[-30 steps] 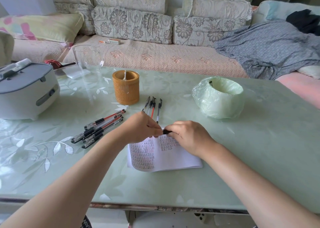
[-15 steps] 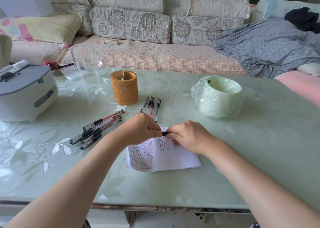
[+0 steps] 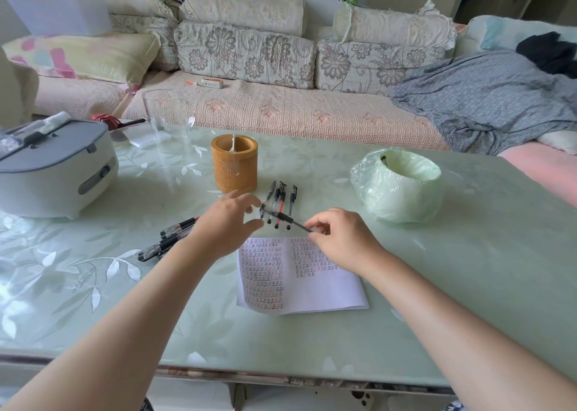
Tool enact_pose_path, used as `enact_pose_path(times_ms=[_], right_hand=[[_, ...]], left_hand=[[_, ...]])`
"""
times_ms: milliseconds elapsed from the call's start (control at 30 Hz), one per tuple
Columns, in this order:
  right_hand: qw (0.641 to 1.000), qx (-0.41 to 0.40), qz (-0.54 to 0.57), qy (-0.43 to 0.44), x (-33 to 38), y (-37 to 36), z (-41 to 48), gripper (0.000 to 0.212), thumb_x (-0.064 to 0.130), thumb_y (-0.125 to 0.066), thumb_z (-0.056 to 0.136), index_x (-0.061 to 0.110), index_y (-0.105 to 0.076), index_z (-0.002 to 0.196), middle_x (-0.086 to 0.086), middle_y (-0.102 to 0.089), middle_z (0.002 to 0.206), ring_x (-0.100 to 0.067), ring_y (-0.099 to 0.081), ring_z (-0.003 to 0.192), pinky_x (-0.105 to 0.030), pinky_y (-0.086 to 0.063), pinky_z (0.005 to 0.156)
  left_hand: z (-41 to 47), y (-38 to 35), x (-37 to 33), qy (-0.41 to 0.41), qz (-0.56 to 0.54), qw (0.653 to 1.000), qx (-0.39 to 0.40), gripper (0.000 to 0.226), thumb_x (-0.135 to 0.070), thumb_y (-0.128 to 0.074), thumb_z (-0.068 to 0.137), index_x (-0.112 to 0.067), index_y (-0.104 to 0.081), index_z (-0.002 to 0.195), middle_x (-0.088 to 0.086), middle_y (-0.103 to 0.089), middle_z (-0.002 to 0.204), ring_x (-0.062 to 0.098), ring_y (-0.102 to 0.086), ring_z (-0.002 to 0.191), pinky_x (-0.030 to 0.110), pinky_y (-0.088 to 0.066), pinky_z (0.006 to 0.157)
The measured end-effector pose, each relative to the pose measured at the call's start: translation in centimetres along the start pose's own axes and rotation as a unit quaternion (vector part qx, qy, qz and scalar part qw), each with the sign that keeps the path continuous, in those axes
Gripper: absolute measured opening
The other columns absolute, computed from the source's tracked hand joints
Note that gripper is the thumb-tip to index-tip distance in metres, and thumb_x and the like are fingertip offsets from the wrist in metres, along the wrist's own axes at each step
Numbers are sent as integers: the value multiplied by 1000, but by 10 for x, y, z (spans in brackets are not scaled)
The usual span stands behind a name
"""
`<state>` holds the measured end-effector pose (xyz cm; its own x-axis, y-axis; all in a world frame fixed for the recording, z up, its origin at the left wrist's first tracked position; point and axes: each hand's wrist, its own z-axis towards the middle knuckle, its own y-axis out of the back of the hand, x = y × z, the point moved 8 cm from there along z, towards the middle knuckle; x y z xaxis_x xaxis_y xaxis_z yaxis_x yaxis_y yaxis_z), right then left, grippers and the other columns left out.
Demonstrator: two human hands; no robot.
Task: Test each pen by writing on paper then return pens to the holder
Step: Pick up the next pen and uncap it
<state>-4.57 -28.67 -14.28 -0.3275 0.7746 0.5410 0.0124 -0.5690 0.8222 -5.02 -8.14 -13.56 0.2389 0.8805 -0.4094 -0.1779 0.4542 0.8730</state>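
Your right hand point(image 3: 340, 240) pinches the pen point(image 3: 282, 217) by one end at mid-frame. Your left hand point(image 3: 229, 223) has its fingers point(image 3: 246, 200) spread beside the other end, gripping nothing. So lightly held, it could drop onto the four pens point(image 3: 282, 203) beneath and scatter them. They lie between the paper point(image 3: 312, 295) and the holder point(image 3: 234, 164).

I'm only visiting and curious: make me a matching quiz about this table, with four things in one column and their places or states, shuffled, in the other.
Things
1 holder
2 paper
3 cooker
4 held pen

Places or states
A pinched by the right hand
B at the left end of the table
C just behind the row of pens
D lying flat, with rows of writing

Pairs: 1-C, 2-D, 3-B, 4-A
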Motion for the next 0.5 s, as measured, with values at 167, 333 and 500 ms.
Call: enact_pose_path(times_ms=[167,333,500], right_hand=[[991,-65,-4,-113,-13,-1,19,14,16,-64,81,11,-75,88,-7,-75,91,-24,-70,86,-34,-57,79],[985,-92,-35,-142,-12,-11,32,12,6,-58,72,-4,-65,73,-20,-66,68,-42,-63,74,-42,-55,57],[984,-98,-57,-136,-1,-21,36,39,1,-54,67,18,-22,53,0,-15,51,-21,-15,54,-33,-11,47]], left_hand=[[-10,6,48,112,130,985,12,25,-28,-57,91,-15,-58,113,6,-54,110,26,-51,108,38,-48,78],[-20,7,58,126,182,975,32,20,-26,-53,91,-19,-63,106,3,-59,106,26,-56,105,37,-52,75],[-22,5,53,114,179,977,38,20,-19,-54,89,-22,-65,106,2,-61,107,25,-59,101,34,-50,73]])
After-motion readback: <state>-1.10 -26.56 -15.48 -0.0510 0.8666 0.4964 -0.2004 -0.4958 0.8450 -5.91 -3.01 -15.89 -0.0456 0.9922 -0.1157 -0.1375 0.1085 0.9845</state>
